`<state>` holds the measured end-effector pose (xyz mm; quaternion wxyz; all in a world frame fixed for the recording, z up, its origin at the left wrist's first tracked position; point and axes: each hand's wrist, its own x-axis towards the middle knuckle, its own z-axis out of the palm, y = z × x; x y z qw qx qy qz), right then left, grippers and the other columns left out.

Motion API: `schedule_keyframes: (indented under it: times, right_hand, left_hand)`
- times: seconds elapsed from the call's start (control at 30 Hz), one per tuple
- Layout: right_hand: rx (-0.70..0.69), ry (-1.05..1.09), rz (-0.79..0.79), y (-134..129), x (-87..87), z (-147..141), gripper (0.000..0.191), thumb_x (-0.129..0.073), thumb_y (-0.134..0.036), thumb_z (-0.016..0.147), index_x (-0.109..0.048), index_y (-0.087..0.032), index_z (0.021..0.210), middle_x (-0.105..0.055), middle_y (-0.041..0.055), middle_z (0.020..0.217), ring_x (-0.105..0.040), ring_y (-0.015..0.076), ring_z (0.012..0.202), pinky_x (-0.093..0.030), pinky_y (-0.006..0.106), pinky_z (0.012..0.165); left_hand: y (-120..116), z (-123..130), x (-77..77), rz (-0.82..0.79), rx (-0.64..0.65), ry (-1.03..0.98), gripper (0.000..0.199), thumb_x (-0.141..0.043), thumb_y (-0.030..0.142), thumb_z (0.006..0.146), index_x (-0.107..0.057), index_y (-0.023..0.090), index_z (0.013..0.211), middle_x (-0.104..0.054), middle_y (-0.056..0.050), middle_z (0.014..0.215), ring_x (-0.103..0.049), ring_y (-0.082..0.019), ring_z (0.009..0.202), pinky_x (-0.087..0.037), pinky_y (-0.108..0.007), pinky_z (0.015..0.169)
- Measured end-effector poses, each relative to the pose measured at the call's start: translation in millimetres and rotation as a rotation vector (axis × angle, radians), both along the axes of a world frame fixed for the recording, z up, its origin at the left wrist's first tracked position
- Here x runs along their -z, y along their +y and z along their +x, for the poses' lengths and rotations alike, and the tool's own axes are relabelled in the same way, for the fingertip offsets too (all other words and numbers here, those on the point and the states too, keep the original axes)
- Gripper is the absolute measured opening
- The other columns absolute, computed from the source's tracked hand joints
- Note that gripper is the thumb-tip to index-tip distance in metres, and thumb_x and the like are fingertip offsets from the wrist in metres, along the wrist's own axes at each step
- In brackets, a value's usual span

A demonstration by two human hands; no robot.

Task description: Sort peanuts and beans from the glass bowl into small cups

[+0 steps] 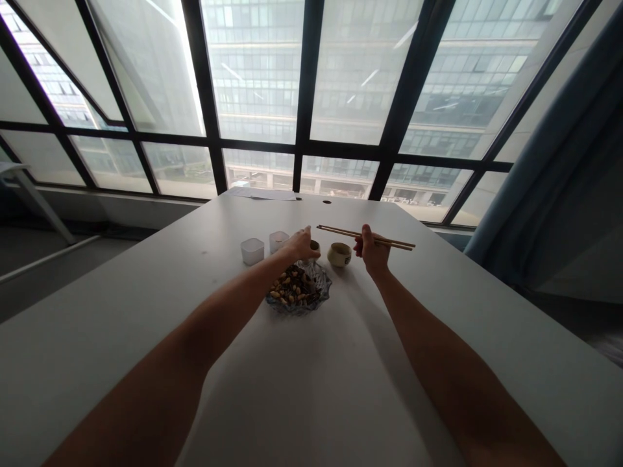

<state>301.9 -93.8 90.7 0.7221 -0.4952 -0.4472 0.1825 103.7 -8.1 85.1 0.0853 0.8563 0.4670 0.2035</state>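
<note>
My right hand (pixel 374 249) is closed around a pair of chopsticks (pixel 396 243), their tips pointing left over the table. Just behind the glass bowl, my left hand (pixel 300 246) grips a small cup (pixel 315 246), mostly hidden by the fingers. A second small cup (pixel 339 255), beige with a dark mark, stands upright between my hands. Below my left wrist sits the scalloped glass bowl (pixel 318 298), holding a mix of peanuts and dark seeds (pixel 292 287). My left forearm covers part of its left rim.
Two translucent plastic containers (pixel 252 251) stand left of my left hand. Papers (pixel 263 193) lie at the far edge of the white table (pixel 302 383), near a dark round hole (pixel 327 202). Beyond are windows, and a blue curtain (pixel 545 155) hangs at right.
</note>
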Motion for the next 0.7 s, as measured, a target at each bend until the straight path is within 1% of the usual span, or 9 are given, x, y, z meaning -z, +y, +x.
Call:
schedule_keyframes:
  times: [0.07,0.17,0.27,0.33,0.4,0.5,0.57,0.63,0.7]
  right_hand:
    - [-0.012,0.002,0.005,0.5,-1.6,2.9,0.054,-0.067,-0.064,0.083,-0.063,-0.017,0.057,-0.056,0.0,0.042,-0.047,0.0081,0.033,-0.037,0.02,0.033]
    - [-0.018,0.015,0.022,2.2,-3.0,8.0,0.053,-0.068,-0.063,0.082,-0.063,-0.017,0.057,-0.056,0.0002,0.042,-0.047,0.008,0.032,-0.037,0.02,0.032]
    - [-0.023,0.007,0.027,2.8,-2.6,12.1,0.053,-0.067,-0.063,0.082,-0.062,-0.017,0.056,-0.055,-0.0004,0.041,-0.046,0.0077,0.031,-0.036,0.02,0.031]
    - [-0.029,-0.027,0.015,1.6,-1.8,13.2,0.053,-0.066,-0.063,0.082,-0.062,-0.017,0.055,-0.054,-0.0007,0.041,-0.046,0.0078,0.031,-0.036,0.02,0.031]
    - [-0.036,-0.101,-0.004,-0.7,-1.0,12.3,0.053,-0.066,-0.063,0.083,-0.061,-0.018,0.054,-0.054,-0.0006,0.041,-0.046,0.0083,0.032,-0.036,0.02,0.032]
    - [-0.071,-0.245,-0.027,-3.5,0.3,8.6,0.053,-0.066,-0.064,0.083,-0.062,-0.019,0.054,-0.057,0.0008,0.043,-0.049,0.0098,0.033,-0.039,0.022,0.034]
    - [-0.108,-0.313,-0.042,-3.6,1.7,6.2,0.054,-0.066,-0.065,0.082,-0.062,-0.019,0.054,-0.059,0.0021,0.044,-0.052,0.0114,0.036,-0.041,0.023,0.036]
    - [-0.133,-0.325,-0.053,-2.3,2.2,4.6,0.054,-0.067,-0.066,0.081,-0.061,-0.02,0.053,-0.061,0.0034,0.046,-0.055,0.0126,0.038,-0.043,0.023,0.037]
    - [-0.139,-0.287,-0.048,-1.1,0.5,3.8,0.054,-0.067,-0.066,0.081,-0.061,-0.02,0.055,-0.063,0.004,0.048,-0.056,0.0129,0.04,-0.044,0.023,0.038]
  left_hand:
    - [1.2,-2.1,0.8,0.047,0.05,-0.037,0.109,-0.084,0.038,0.066,-0.027,0.006,0.154,-0.059,-0.023,0.134,-0.055,-0.035,0.128,-0.046,-0.04,0.105]
    - [7.1,-5.2,3.3,0.179,0.133,-0.092,0.115,-0.087,0.029,0.064,-0.021,0.009,0.157,-0.06,-0.021,0.132,-0.055,-0.036,0.126,-0.045,-0.045,0.106]
    - [14.6,-6.9,5.1,0.252,0.168,-0.169,0.119,-0.088,0.026,0.063,-0.018,0.011,0.158,-0.06,-0.02,0.13,-0.055,-0.036,0.123,-0.045,-0.049,0.105]
    - [18.3,-7.0,5.2,0.243,0.179,-0.203,0.121,-0.089,0.027,0.062,-0.017,0.011,0.159,-0.062,-0.019,0.127,-0.058,-0.035,0.118,-0.047,-0.048,0.102]
    - [20.0,-6.1,4.5,0.2,0.179,-0.215,0.122,-0.088,0.03,0.063,-0.016,0.011,0.159,-0.065,-0.017,0.122,-0.061,-0.034,0.114,-0.049,-0.046,0.099]
    - [19.3,-2.6,3.7,0.115,0.149,-0.192,0.124,-0.088,0.036,0.063,-0.016,0.008,0.159,-0.069,-0.017,0.116,-0.063,-0.033,0.111,-0.05,-0.043,0.097]
    - [18.3,1.0,3.7,0.073,0.125,-0.163,0.124,-0.088,0.038,0.061,-0.018,0.006,0.159,-0.069,-0.018,0.117,-0.063,-0.034,0.112,-0.05,-0.043,0.097]
    - [18.0,4.9,3.7,0.044,0.108,-0.14,0.122,-0.088,0.039,0.06,-0.022,0.006,0.157,-0.069,-0.019,0.12,-0.062,-0.035,0.115,-0.049,-0.042,0.098]
    - [18.3,8.4,3.3,0.024,0.088,-0.123,0.12,-0.087,0.04,0.061,-0.025,0.005,0.156,-0.068,-0.021,0.123,-0.061,-0.035,0.119,-0.048,-0.042,0.1]
